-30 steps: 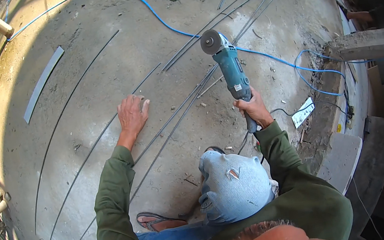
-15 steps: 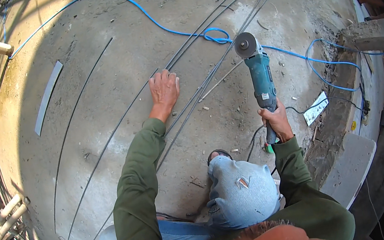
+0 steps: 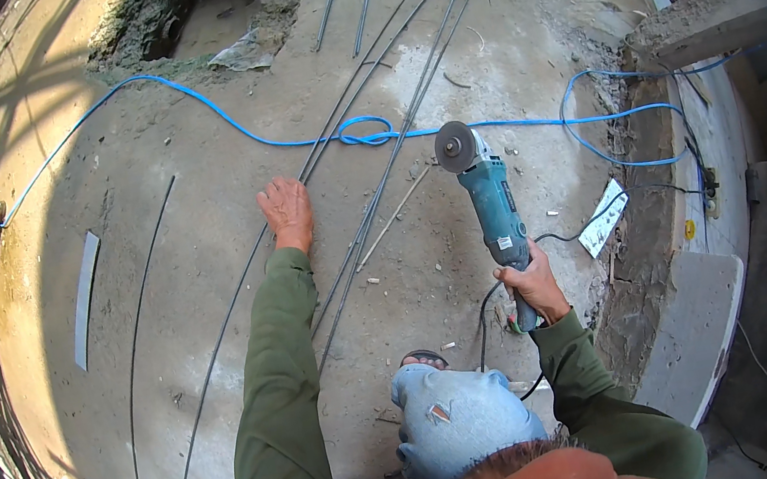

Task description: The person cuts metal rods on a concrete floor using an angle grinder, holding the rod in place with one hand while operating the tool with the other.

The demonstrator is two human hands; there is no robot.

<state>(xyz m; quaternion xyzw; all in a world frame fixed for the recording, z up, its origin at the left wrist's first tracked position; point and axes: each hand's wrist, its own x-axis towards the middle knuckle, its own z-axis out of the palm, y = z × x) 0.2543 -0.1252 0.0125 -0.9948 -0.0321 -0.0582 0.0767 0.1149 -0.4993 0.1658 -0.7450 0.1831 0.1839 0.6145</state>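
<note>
Head view: L hand (image 3: 287,213) has gone fwd vs. 1 s ago, off the mid part of the long rod (image 3: 240,288), now at its upper end, by the near ends of the rod pair (image 3: 351,103). View's shifted too; cord loop (image 3: 363,119) now shows clear of the grinder (image 3: 492,211), up & left of it. For the work: L hand is now at the rod ends, while grinder's still held off to one side, no disc (image 3: 449,159) contact w/ rods visible.

R hand (image 3: 535,283) closed round grinder's rear grip, disc end fwd. L hand palm down, fingers part bent, well left of grinder; can't tell if it grips the rod or just rests there. Long rod runs from L hand back toward the wearer, well left of grinder; rod pair starts just past L hand & runs fwd, also left of grinder.
</note>
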